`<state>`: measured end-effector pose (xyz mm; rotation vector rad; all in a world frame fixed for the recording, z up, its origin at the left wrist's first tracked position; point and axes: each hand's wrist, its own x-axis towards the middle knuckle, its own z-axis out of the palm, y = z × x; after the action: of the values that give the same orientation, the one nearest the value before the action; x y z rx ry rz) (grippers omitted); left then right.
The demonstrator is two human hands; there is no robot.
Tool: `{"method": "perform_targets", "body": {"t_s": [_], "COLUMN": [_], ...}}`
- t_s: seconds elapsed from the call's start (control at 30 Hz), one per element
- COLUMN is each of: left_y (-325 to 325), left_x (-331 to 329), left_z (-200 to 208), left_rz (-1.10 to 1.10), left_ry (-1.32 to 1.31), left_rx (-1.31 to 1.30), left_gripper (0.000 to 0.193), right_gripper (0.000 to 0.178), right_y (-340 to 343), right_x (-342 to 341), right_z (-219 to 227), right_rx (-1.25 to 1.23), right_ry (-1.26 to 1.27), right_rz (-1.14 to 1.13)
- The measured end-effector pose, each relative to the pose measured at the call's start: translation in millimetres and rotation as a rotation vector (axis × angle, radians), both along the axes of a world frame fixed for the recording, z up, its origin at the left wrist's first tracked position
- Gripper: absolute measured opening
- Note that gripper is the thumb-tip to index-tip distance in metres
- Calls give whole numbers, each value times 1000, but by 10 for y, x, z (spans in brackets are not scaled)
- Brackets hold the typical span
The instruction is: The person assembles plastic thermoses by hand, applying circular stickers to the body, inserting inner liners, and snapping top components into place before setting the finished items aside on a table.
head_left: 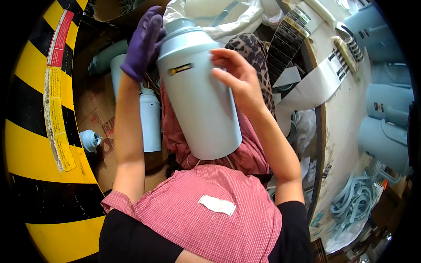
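Observation:
A large light-blue vacuum flask body [199, 96] lies across my lap, its narrow neck pointing away from me. A small dark label [180, 69] is on its side near the shoulder. My left hand [144, 44], in a purple glove, rests against the flask's upper left side with its fingers stretched out. On the right side of the flask, my bare right hand [239, 79] hovers with thumb and fingers apart and slightly blurred. Its fingertips are at the wall; whether they touch it I cannot tell. Nothing shows between them.
Other blue flask bodies [150, 120] stand at the left, beside a yellow-black striped panel [35, 149]. A workbench [337, 144] on the right holds a label strip [318, 87], blue jugs [386, 142] and a heap of blue straps [353, 201]. A white plastic bag [245, 19] is ahead.

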<state>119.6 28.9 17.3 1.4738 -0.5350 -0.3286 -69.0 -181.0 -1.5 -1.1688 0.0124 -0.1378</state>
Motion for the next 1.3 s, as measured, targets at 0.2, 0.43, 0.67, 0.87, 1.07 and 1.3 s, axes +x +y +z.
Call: {"method": "perform_targets", "body": {"t_s": [0.2, 0.43, 0.67, 0.87, 1.07, 1.3], "left_y": [660, 1318, 1235, 546, 378, 351], "left_x": [-505, -1445, -1443, -1079, -775, -789], "left_z": [552, 766, 889, 1102, 1254, 1278], "left_rz": [107, 312, 370, 65, -259, -321], "left_ry": [-114, -232, -40, -745, -936, -1048], "left_rx": [379, 176, 41, 274, 711, 519], "left_gripper": [49, 74, 70, 66, 60, 48], "right_gripper": [19, 30, 5, 19, 28, 57], "right_y": [-350, -190, -1067, -1430, -479, 14], "right_x": [-114, -110, -531, -2211, -4428, -5743], "right_z": [-146, -697, -300, 18, 28, -1516], "right_rx": [-895, -2213, -1414, -1152, -1293, -1141], "right_ry": [-309, -16, 34, 364, 1574, 1472], "right_rz": [-222, 425, -709, -495, -83, -886]}}
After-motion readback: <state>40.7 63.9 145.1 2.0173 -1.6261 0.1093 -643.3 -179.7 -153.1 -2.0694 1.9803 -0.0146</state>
